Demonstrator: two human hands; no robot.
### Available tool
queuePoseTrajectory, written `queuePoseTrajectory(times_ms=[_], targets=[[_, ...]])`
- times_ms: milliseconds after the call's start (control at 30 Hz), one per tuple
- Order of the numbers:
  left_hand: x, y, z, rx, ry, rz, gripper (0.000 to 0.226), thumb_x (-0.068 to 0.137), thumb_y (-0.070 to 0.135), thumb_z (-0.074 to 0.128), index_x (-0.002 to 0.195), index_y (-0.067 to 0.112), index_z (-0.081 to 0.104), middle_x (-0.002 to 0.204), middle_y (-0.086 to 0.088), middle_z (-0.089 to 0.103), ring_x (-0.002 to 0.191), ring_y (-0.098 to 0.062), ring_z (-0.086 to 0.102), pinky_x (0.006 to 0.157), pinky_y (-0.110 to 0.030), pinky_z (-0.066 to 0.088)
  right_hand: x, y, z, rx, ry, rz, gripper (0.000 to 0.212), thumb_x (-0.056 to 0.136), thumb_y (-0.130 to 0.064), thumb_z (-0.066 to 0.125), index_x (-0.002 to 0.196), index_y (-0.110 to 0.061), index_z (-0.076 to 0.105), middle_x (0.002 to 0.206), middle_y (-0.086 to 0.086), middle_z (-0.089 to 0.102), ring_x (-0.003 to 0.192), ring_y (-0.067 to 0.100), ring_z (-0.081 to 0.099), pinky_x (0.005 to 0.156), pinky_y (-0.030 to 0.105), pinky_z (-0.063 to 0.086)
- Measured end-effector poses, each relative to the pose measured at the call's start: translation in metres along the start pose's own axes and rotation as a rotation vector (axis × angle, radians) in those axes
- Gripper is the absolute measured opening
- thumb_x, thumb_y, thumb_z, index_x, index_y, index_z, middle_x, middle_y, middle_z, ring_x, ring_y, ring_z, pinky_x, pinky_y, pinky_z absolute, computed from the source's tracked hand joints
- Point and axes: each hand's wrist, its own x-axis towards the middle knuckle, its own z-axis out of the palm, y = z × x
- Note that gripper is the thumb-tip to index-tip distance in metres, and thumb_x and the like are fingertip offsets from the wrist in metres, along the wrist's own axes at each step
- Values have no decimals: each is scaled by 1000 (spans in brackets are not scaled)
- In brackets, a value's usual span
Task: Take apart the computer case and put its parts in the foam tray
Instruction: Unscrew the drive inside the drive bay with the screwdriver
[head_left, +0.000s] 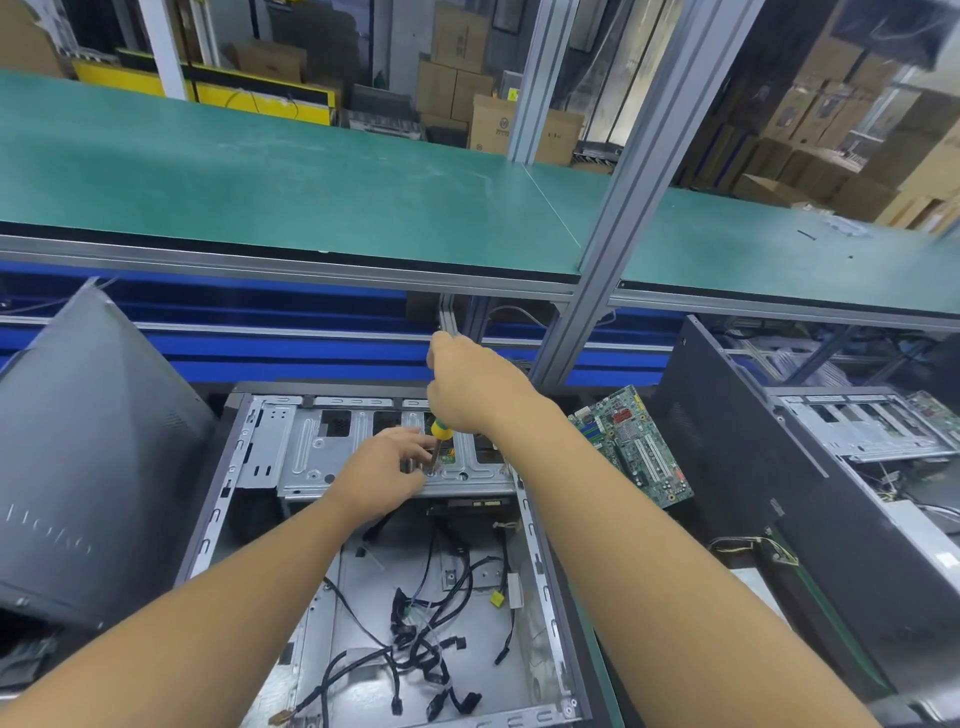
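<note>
Lying on its side with the open face up, the computer case (363, 571) sits on the counter (605, 675) in the middle of the view, directly below the person. Across its far end runs a bare metal drive cage (311, 457). A screwdriver (440, 430) with a yellow and green handle stands nearly upright on this cage, its tip on a screw in the cage's near edge. The right grip (472, 389) is clenched round the top of the handle from above. The left grip (384, 467) rests on the cage with bent fingers at the shaft just above the tip; whether they pinch the shaft or only touch it cannot be told. Loose black cables (415, 649) lie tangled on the case floor.

Just right of the case a green motherboard (634, 447) lies tilted. A dark grey side panel (93, 457) leans at the left. Another opened case (857, 431) stands at the right. Above runs a green shelf (311, 182), carried by an aluminium post (613, 234), with cardboard boxes (519, 124) stacked beyond.
</note>
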Motion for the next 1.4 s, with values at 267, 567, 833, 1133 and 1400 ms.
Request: queuePoseTrajectory(times_ms=[267, 567, 833, 1133, 1400], targets=[[-1, 2, 0, -1, 3, -10, 24, 83, 2, 62, 94, 17, 79, 130, 12, 64, 123, -12, 51, 102, -27, 43, -3, -2, 9, -155, 108, 63, 42, 106, -39, 35, 135, -9, 40, 124, 10, 51, 101, 32, 54, 72, 41, 40], [-1, 1, 0, 14, -10, -14, 26, 84, 3, 62, 100, 15, 78, 134, 11, 62, 132, -9, 44, 108, -31, 41, 0, 2, -1, 29, -59, -3, 35, 99, -19, 52, 132, -10, 44, 131, 14, 46, 118, 35, 45, 92, 44, 45], [-8, 10, -1, -221, 106, -113, 44, 82, 2, 58, 114, 32, 61, 121, 15, 57, 87, -7, 58, 79, -23, 46, -1, 0, 7, -159, 66, 88, 49, 107, -46, 30, 140, -10, 37, 128, 14, 50, 94, 35, 58, 69, 41, 39], [-27, 26, 1, -118, 177, -111, 25, 89, 14, 51, 67, 21, 61, 49, 6, 56, 44, -6, 46, 46, -19, 38, 2, 0, -5, 81, -122, 55, 33, 96, -21, 54, 126, -12, 44, 131, 13, 42, 114, 34, 46, 87, 45, 45], [-46, 23, 13, -498, -384, -758, 42, 94, 50, 53, 108, 11, 61, 100, -6, 75, 88, -23, 73, 77, -34, 57, 2, -5, 4, -53, 26, 136, 52, 107, -48, 32, 145, -12, 33, 132, 15, 51, 99, 34, 56, 72, 42, 39]])
